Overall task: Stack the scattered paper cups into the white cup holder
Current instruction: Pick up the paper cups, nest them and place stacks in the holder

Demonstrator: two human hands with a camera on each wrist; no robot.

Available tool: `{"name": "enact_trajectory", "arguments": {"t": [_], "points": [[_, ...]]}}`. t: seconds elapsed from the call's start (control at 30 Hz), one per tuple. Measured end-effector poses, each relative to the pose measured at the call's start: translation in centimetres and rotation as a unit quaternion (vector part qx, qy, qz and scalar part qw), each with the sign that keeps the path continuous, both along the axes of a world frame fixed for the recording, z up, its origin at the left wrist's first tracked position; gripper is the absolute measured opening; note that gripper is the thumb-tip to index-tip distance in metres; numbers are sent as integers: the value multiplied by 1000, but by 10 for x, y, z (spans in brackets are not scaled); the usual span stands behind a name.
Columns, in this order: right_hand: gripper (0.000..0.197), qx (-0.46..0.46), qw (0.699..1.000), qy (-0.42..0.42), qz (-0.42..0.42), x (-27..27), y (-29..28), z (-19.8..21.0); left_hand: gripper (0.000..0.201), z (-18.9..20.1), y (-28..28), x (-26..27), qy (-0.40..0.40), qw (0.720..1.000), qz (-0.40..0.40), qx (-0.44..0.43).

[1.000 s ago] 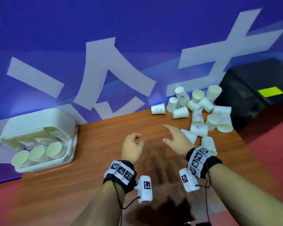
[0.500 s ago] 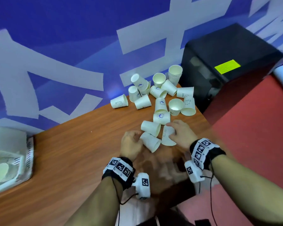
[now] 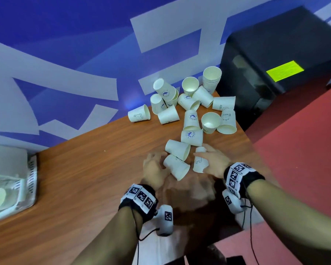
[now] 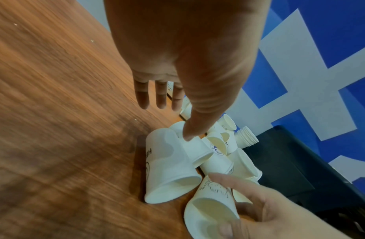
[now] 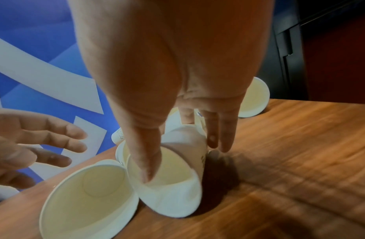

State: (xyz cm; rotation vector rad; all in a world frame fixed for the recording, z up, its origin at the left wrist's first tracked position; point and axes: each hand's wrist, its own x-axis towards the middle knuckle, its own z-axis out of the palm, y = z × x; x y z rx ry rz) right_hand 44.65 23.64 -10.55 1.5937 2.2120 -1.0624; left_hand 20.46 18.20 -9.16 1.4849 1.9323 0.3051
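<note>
Several white paper cups (image 3: 191, 106) lie scattered at the table's far right corner. My right hand (image 3: 208, 159) pinches one cup (image 3: 199, 163) (image 5: 177, 190) at its rim, with the thumb inside and the fingers outside. My left hand (image 3: 159, 163) hovers with straight fingers, and its thumb touches a cup lying on its side (image 3: 177, 168) (image 4: 169, 169). That cup's open mouth faces me. The white cup holder (image 3: 30, 178) sits at the far left, with cup mouths showing inside it.
A nested stack of cups (image 3: 211, 79) stands at the back of the pile. A black box (image 3: 275, 44) stands just beyond the table's right edge, over red floor. A blue and white wall runs behind the wooden table (image 3: 84, 178).
Both hands have reached forward into the near cups of the pile. My right hand, empty a second ago, now holds a cup. The view has swung right, away from the holder.
</note>
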Motion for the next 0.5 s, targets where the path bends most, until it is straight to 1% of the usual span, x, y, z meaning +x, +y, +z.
{"name": "enact_trajectory", "arguments": {"t": [0.1, 0.17, 0.23, 0.3, 0.37, 0.43, 0.47, 0.5], "points": [[75, -18, 999, 17, -27, -2, 5, 3, 56, 0, 1, 3, 12, 999, -35, -6], [70, -30, 995, 45, -82, -1, 9, 9, 59, -1, 4, 4, 44, 997, -63, 0], [59, -31, 986, 74, -146, 1, 13, 14, 62, 1, 7, 8, 67, 994, -84, 0], [58, -39, 968, 125, -216, 4, 14, 17, 67, 3, 9, 14, 93, 987, -128, 8], [58, -48, 940, 182, -283, 7, 15, 16, 70, 4, 10, 23, 123, 977, -173, 15], [60, -59, 914, 223, -334, 9, 15, 15, 73, 3, 9, 32, 135, 969, -205, 18], [54, -62, 903, 240, -351, 10, 14, 15, 75, 2, 9, 34, 141, 965, -220, 17], [43, -66, 890, 259, -368, 10, 13, 16, 76, 1, 9, 37, 149, 960, -236, 16]]}}
